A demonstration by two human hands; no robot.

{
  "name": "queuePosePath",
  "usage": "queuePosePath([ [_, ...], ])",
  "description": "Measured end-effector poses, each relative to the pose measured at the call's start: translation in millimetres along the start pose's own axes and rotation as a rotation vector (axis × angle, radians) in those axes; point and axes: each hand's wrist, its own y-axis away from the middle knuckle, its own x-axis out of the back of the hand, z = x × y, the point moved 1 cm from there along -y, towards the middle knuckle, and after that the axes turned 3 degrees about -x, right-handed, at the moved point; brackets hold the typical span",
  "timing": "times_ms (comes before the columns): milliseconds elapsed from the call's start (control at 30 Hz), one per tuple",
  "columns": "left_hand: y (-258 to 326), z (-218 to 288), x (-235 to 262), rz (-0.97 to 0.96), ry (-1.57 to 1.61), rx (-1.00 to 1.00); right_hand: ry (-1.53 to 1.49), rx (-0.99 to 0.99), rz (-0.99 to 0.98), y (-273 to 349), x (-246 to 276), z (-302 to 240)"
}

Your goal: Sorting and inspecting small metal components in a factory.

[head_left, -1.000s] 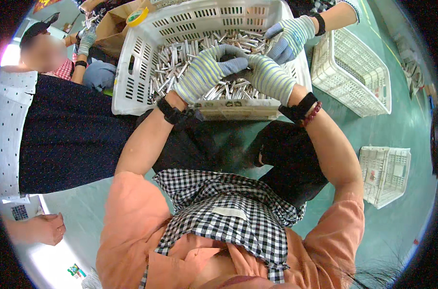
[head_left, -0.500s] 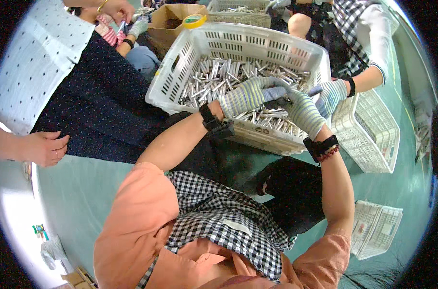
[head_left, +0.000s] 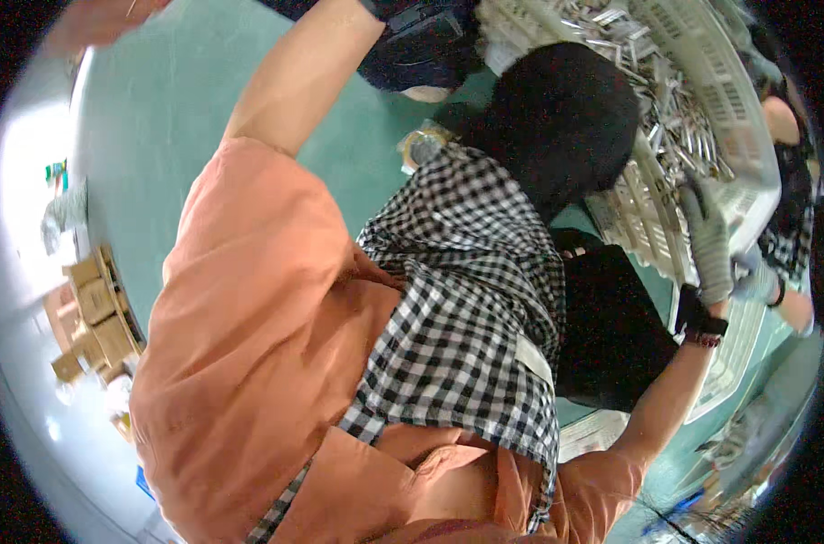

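My right hand (head_left: 709,238), in a striped knit glove with a black wrist strap, is at the near side of a white slotted plastic crate (head_left: 634,213). Motion smears its fingers, so their grip and anything in them do not show. Inside the crate lies a heap of short silvery metal tubes (head_left: 679,109). My left forearm (head_left: 316,68) reaches up to the top edge of the picture, and the hand is beyond it. Close beside my right wrist is a co-worker's gloved hand (head_left: 755,279).
A roll of tape (head_left: 423,147) lies on the green floor. Another white crate (head_left: 734,363) stands at the lower right. Cardboard boxes (head_left: 99,308) are stacked at the far left. A co-worker's arm (head_left: 793,308) comes in at the right edge.
The view has swung left, so the crate now sits at the upper right. My hands, together over the tubes before, are apart, and the left one has left the picture.
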Motion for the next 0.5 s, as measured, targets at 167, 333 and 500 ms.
queuePosePath([
  [167, 75.2, -42.5, 22.3, 0.097, -0.304, -0.046, -0.076, 0.016, -0.211, 18.5, -73.0, 12.8],
  [333, 191.9, -161.4, 7.3, -0.115, -0.673, 0.108, -0.248, -0.339, -0.242, 11.1, -55.5, -8.5],
  [500, 337.1, -252.9, -29.8, -0.077, -0.713, 0.803, -0.469, -0.520, -0.239, 16.1, -52.6, -4.3],
])
